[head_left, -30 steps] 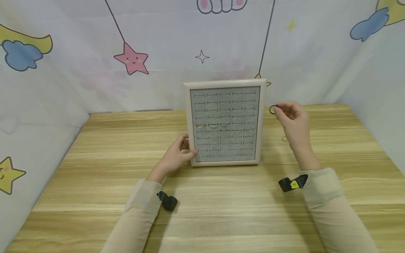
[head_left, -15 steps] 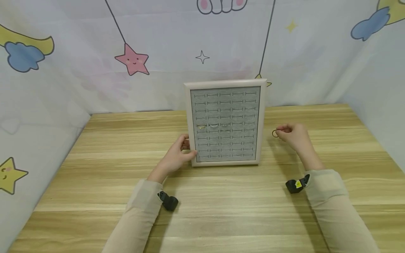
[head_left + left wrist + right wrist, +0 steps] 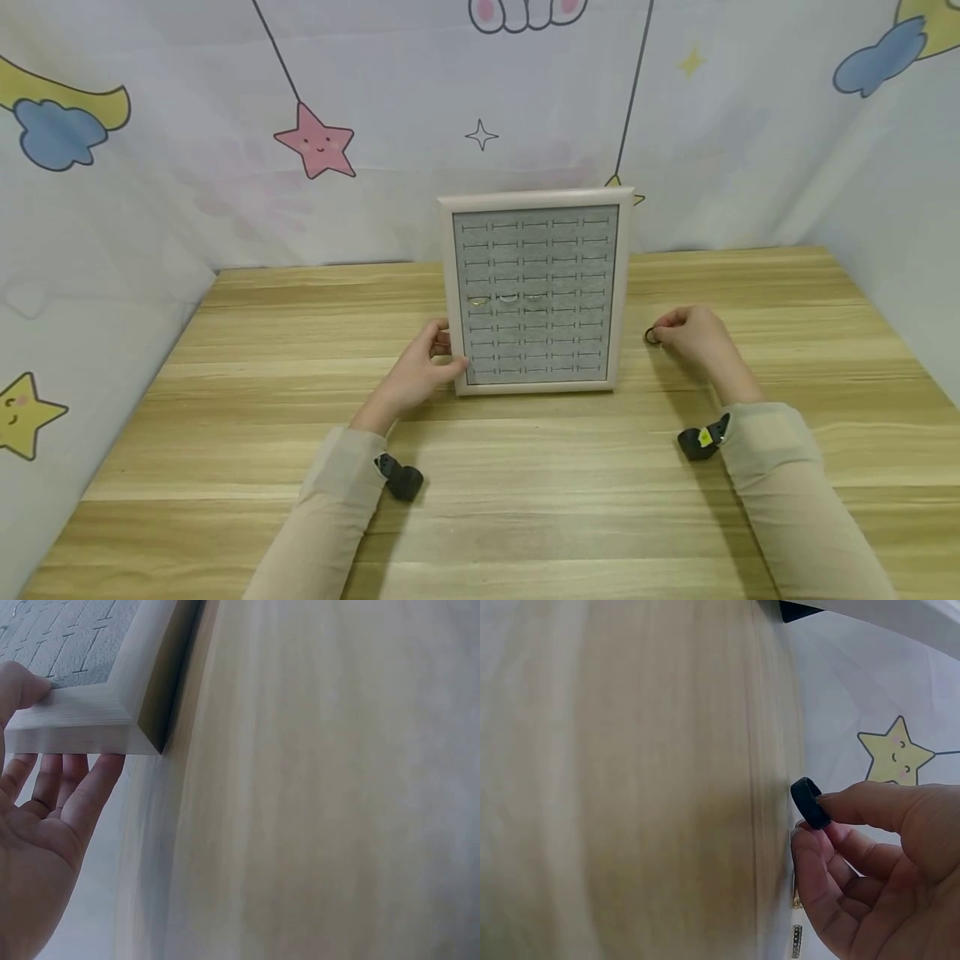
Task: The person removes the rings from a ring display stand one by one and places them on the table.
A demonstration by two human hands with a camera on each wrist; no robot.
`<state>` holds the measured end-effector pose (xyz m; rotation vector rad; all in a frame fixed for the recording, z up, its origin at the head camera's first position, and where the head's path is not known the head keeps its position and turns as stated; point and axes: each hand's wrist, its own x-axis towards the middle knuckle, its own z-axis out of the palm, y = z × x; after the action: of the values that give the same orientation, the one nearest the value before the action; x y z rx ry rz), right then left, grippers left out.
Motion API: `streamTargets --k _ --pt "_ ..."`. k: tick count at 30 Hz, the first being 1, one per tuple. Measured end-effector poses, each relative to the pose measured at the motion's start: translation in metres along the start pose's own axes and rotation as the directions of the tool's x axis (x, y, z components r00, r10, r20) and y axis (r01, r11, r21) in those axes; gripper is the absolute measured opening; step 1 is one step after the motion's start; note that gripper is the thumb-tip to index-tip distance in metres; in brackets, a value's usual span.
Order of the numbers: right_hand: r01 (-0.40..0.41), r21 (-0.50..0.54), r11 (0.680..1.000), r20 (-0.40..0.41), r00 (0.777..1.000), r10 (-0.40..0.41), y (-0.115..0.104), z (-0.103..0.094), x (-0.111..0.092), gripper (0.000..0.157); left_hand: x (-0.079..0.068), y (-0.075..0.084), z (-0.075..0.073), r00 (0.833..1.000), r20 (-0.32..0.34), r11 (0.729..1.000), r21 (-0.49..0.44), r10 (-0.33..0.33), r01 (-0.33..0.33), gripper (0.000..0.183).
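Note:
A framed ring display board (image 3: pixel 534 250) stands upright on the table, its grey padded face cut with rows of slots. Several thin rings (image 3: pixel 507 298) sit in a row left of its middle. My left hand (image 3: pixel 416 368) holds the lower left edge of the frame; in the left wrist view the thumb lies on the front and the fingertips touch the side. To the right of the board, my right hand (image 3: pixel 697 337) pinches a black ring (image 3: pixel 811 803) between thumb and finger, low over the table. Beneath that hand, a gold ring (image 3: pixel 796 894) and a studded ring (image 3: pixel 796 942) partly show.
The wood-grain table (image 3: pixel 525 500) spreads around the board. A white cloth backdrop (image 3: pixel 390 167) with printed stars hangs close behind it, and more cloth closes both sides.
My right hand has come down toward the table with the black ring, and now covers the spot where a gold ring lay in the head view. The left hand and board stay put.

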<state>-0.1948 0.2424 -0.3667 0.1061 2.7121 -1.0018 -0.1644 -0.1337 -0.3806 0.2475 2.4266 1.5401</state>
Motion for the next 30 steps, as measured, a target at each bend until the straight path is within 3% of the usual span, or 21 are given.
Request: streamTargets --k 23,30 --pt "-0.022 -0.034 0.999 0.018 1.000 0.023 0.0029 0.0000 0.0020 0.036 -0.0001 -0.0005 0.0008 1.000 0.007 1.000 -0.029 -0.005 0.005 0.054" --pt "-0.004 0.034 0.999 -0.067 0.998 0.006 -0.0052 0.0004 -0.0019 0.045 -0.0009 -0.0008 0.0004 1.000 0.007 1.000 -0.022 0.011 -0.011 0.053"
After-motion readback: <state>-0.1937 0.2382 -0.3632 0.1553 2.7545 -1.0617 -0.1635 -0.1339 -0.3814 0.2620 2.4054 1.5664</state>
